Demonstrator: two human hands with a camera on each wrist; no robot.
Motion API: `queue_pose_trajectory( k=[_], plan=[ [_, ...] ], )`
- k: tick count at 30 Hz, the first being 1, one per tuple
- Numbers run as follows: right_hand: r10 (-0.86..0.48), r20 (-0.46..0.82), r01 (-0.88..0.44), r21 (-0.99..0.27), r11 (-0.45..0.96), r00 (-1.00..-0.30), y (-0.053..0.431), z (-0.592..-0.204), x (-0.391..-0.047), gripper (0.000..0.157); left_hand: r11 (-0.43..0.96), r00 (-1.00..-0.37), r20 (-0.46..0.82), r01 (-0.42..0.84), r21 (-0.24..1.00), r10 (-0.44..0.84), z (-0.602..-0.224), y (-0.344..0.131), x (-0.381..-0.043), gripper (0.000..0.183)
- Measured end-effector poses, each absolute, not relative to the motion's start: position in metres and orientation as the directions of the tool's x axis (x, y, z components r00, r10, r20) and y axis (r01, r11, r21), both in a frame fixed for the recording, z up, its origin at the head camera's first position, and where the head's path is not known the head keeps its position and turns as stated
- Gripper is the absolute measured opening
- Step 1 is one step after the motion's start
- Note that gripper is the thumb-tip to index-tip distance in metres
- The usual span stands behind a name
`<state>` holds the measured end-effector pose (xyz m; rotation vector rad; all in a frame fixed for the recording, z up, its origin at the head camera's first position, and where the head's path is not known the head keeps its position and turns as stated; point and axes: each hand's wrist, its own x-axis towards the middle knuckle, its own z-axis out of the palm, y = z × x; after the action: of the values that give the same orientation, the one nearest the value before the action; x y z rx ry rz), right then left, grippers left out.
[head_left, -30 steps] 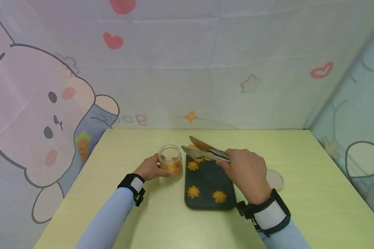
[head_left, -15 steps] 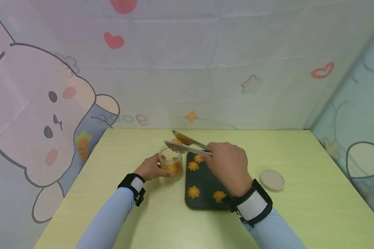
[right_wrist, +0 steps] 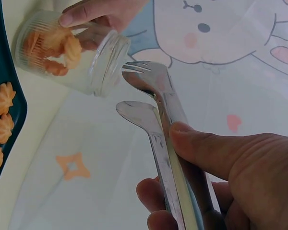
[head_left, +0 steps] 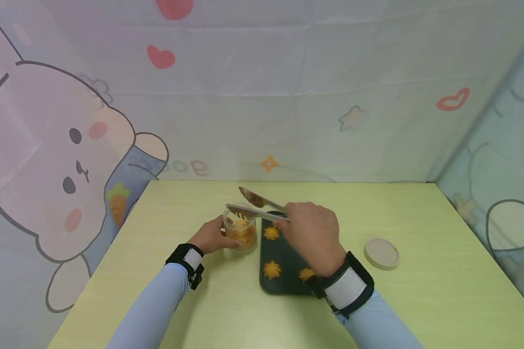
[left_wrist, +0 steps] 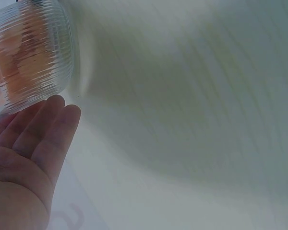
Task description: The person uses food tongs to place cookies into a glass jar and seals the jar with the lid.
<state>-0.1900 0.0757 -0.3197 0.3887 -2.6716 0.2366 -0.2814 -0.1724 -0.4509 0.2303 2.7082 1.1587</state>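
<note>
My left hand (head_left: 213,236) holds a clear glass jar (head_left: 247,246) on the table, thumb in front and fingers round its far side. Orange-yellow flower-shaped cookies (right_wrist: 53,45) fill the jar's lower part. In my right hand (head_left: 313,233) is a pair of metal tongs (head_left: 262,212), whose tips stand apart over the jar's mouth with nothing between them. The right wrist view shows one forked tip right at the jar's rim. Beneath my right hand lies a dark baking tray (head_left: 285,288) with several cookies (head_left: 271,270), partly hidden by that hand.
A round pale lid (head_left: 382,253) lies on the light wooden table (head_left: 441,271), right of the tray. A printed cloth backdrop (head_left: 305,97) rises behind the table's far edge.
My right hand has moved the tongs left from the tray to the jar. A cookie seen at their tips half a second ago has left them, and the jar's contents look higher.
</note>
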Motion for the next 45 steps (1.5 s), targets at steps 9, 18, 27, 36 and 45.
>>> queue_pose_trajectory(
  k=[9,18,27,36,45],
  plan=[
    [-0.190,0.452,-0.282,-0.144,0.949,-0.872,0.090,-0.319,-0.184,0.036,0.697,-0.970,-0.099,0.085,0.712,0.220,-0.448,-0.171,-0.279,0.063],
    [-0.154,0.416,-0.244,-0.172,0.954,-0.896,0.108,-0.323,-0.180,0.032,0.685,-0.971,-0.106,0.071,0.725,0.213,-0.448,-0.170,-0.278,0.059],
    [-0.126,0.346,-0.201,-0.190,0.961,-0.930,0.129,-0.331,-0.168,0.030,0.687,-0.972,-0.098,0.079,0.722,0.215,-0.450,-0.170,-0.280,0.063],
    [-0.092,0.226,-0.150,-0.254,0.956,-0.970,0.148,-0.346,-0.160,0.034,0.697,-0.972,-0.096,0.083,0.712,0.213,-0.452,-0.170,-0.281,0.063],
    [-0.055,0.157,-0.095,-0.261,0.961,-0.986,0.160,-0.363,-0.153,0.035,0.692,-0.973,-0.100,0.073,0.718,0.207,-0.453,-0.170,-0.282,0.062]
  ],
)
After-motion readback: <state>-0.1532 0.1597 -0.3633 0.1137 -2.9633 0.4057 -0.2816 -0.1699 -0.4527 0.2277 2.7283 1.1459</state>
